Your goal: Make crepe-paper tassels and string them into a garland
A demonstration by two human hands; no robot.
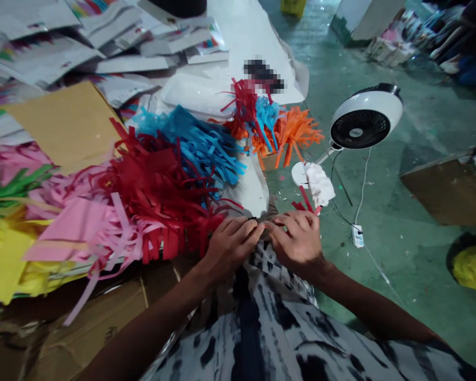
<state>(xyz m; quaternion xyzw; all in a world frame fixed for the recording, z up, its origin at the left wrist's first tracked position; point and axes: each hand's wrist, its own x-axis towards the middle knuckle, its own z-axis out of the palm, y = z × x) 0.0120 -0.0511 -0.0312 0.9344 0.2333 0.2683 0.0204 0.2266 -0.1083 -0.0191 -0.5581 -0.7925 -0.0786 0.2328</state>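
In front of my lap, my left hand (234,241) and my right hand (297,238) meet with thumbs and fingertips pinched close together. Both are closed on a red fringed paper tassel; its cut strips (307,200) stick out beyond my right hand. The part between the fingertips is mostly covered. Just left of my left hand spreads a heap of red fringed tissue paper (154,180). Blue fringed paper (186,137) lies behind it. Pink fringed paper (87,222) and yellow paper (8,254) lie farther left.
Finished-looking orange tassels (299,129) sit beyond my hands, near a white chair-like surface (246,32). A white fan (367,116) stands on the green floor at right, with a power strip (357,236). Printed white packets (31,53) and a tan sheet (67,124) fill the left back. A cardboard box (448,190) is at right.
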